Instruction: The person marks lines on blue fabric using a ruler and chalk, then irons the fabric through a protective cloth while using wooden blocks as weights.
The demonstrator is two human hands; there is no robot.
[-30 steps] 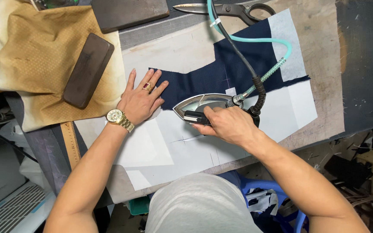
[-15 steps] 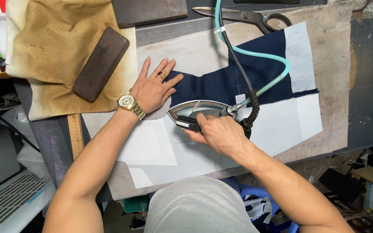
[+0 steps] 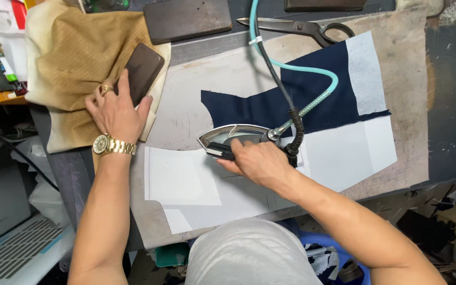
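Note:
My right hand [image 3: 259, 162] grips the handle of a steam iron [image 3: 228, 138] that rests on white fabric [image 3: 339, 153] just below a navy blue cloth piece [image 3: 291, 103]. A black cord and a teal hose [image 3: 312, 71] run from the iron's rear toward the back of the table. My left hand [image 3: 114, 108], wearing a gold watch and ring, reaches to the left and closes around the near end of a dark brown wooden block [image 3: 142, 68] lying on a tan padded cloth [image 3: 75, 58].
Large black scissors [image 3: 302, 27] lie at the back of the worn pressing board [image 3: 412, 79]. A second dark block [image 3: 186, 18] sits at the back left. Clutter lies at the far left edge; a light grey machine stands low left.
My left hand has left the navy cloth and moved left onto the brown wooden block. The iron under my right hand stays at the cloth's lower edge, shifted only slightly.

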